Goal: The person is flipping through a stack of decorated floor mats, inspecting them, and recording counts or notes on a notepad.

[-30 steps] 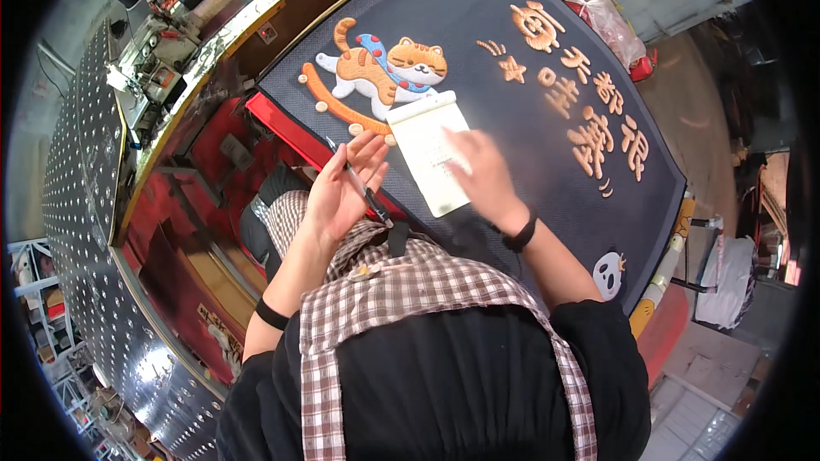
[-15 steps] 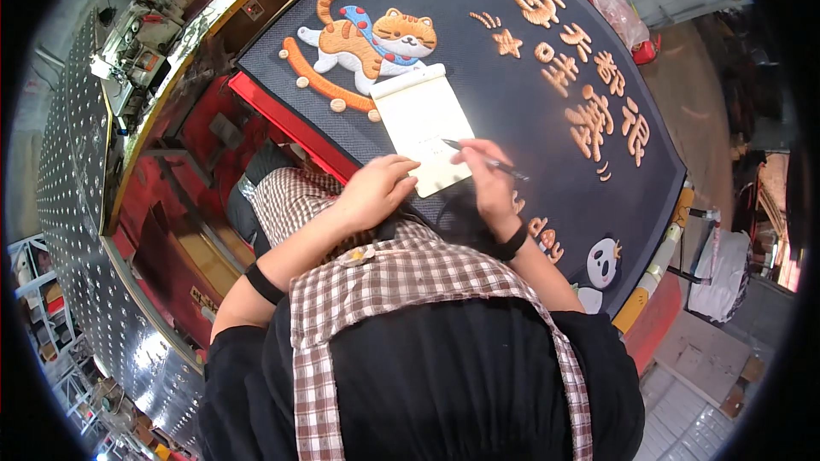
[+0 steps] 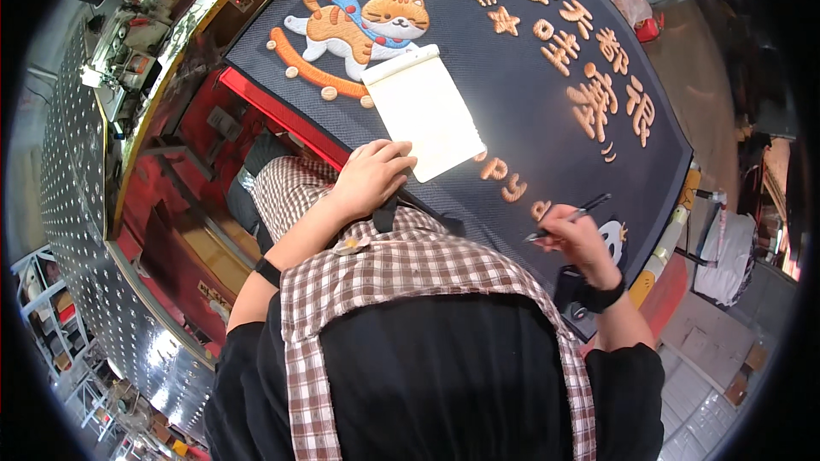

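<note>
A large dark mat (image 3: 530, 111) with an embroidered orange cat (image 3: 359, 26) and orange raised characters lies on the table. A cream notepad (image 3: 427, 111) rests on it below the cat. My left hand (image 3: 371, 175) lies at the notepad's near corner, fingers curled on the mat's near edge. My right hand (image 3: 576, 239) is off to the right, near a small panda figure on the mat, holding a thin black pen (image 3: 571, 215) that points up and right.
A red frame (image 3: 273, 115) runs under the mat's near edge. A perforated metal wall (image 3: 68, 230) and a cluttered shelf (image 3: 128, 26) are on the left. Cardboard and white sheets (image 3: 717, 248) lie on the floor at the right.
My right hand has carried the pen from the notepad away to the right, down by the mat's near corner. My left hand has stayed by the notepad's near edge.
</note>
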Motion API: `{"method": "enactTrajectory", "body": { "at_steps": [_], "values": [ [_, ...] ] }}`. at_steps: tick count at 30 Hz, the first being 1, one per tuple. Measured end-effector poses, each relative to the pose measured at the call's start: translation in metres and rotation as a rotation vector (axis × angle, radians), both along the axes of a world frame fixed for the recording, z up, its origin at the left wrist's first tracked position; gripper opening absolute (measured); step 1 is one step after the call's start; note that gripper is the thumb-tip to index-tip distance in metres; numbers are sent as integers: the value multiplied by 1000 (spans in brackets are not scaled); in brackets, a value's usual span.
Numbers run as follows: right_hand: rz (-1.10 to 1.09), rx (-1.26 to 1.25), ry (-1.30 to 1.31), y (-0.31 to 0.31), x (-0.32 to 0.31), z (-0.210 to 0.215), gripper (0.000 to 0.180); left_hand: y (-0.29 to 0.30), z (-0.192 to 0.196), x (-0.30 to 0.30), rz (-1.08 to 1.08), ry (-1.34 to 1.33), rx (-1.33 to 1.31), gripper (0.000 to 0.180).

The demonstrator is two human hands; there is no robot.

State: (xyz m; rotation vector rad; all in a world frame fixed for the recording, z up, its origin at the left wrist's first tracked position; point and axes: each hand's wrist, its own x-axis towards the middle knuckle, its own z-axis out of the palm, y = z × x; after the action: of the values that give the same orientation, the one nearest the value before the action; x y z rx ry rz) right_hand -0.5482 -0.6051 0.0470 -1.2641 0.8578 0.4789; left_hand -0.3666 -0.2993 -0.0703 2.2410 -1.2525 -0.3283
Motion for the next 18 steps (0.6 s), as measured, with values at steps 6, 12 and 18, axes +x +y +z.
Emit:
{"method": "enactTrajectory", "body": {
  "at_steps": [6,12,18],
  "values": [
    [203,-196,168,-59,-34,37,11,2,-2,3,-24,92,16,34],
    [242,-448,-60,-20,-15,2,13,2,-1,4,-32,92,54,38],
    [-62,-249,-544,70,64,-85,9,5,0,6,-60,52,49,39]
  ]
}}
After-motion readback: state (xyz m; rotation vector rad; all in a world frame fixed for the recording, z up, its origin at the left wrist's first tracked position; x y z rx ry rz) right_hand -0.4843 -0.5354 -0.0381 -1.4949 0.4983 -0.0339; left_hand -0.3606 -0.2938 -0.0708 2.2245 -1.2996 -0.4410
